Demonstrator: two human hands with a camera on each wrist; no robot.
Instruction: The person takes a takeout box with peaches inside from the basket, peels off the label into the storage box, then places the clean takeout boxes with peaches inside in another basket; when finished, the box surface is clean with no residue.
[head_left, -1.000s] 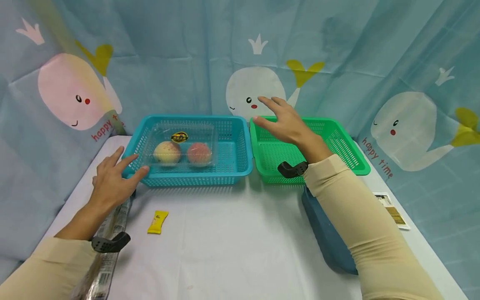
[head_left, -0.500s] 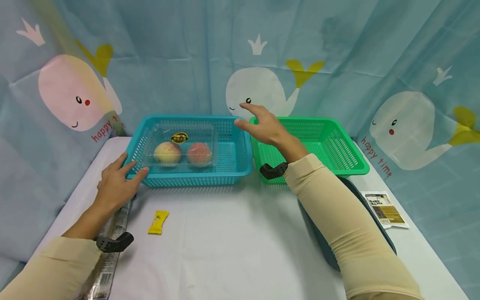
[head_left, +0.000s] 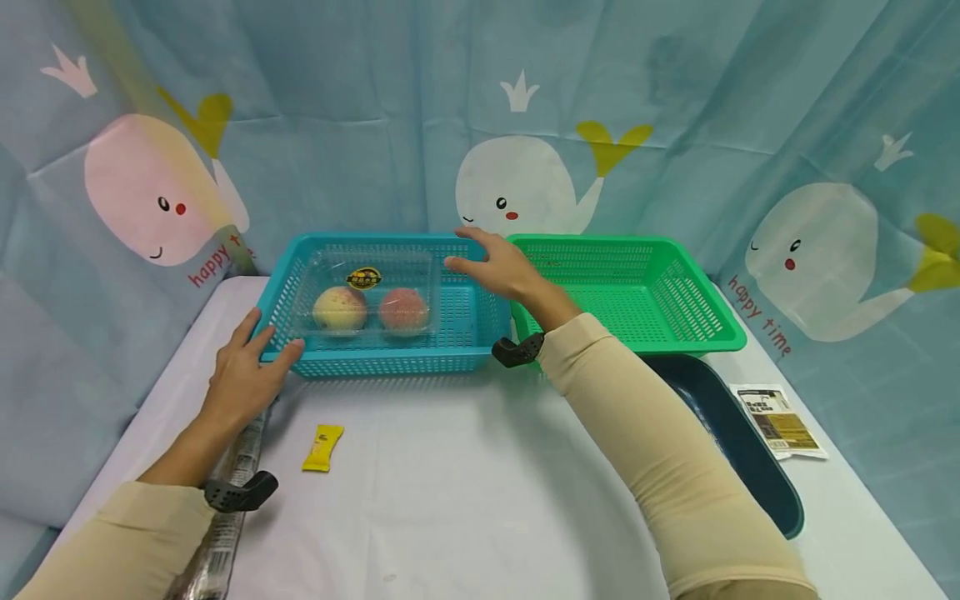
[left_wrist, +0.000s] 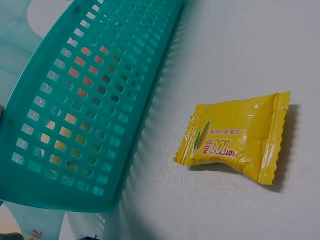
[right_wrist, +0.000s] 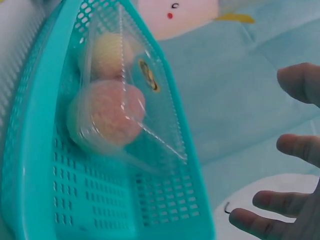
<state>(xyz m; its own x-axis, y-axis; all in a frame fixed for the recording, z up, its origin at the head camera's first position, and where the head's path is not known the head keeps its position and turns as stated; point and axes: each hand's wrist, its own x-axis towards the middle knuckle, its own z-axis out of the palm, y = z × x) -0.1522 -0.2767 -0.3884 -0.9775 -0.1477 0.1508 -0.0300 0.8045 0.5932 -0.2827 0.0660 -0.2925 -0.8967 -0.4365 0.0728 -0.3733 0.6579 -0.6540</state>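
Observation:
A blue plastic basket (head_left: 390, 363) holds a clear clamshell box (head_left: 330, 262) with two peaches (head_left: 340, 310) inside and a black-and-gold label on its lid. At the basket's front left corner is my left hand (head_left: 243, 375), fingers spread right at the rim. My right hand (head_left: 501, 265) reaches over the basket's right end, fingers extended and nothing in them. In the right wrist view its fingers (right_wrist: 295, 202) are spread apart, to the side of the basket. A small yellow candy packet (left_wrist: 232, 137) lies on the white table in front of the basket.
A green basket (head_left: 637, 343) stands right of the blue one. A dark blue tray (head_left: 765, 475) sits partly under my right sleeve, beside a white-and-brown packet (head_left: 780, 421). A long silvery package (head_left: 225, 533) lies under my left forearm. A whale-print curtain (head_left: 375, 150) hangs behind.
My right hand has moved left and down, from above the green basket to the blue basket's right end. My left hand has shifted slightly right and down at the corner.

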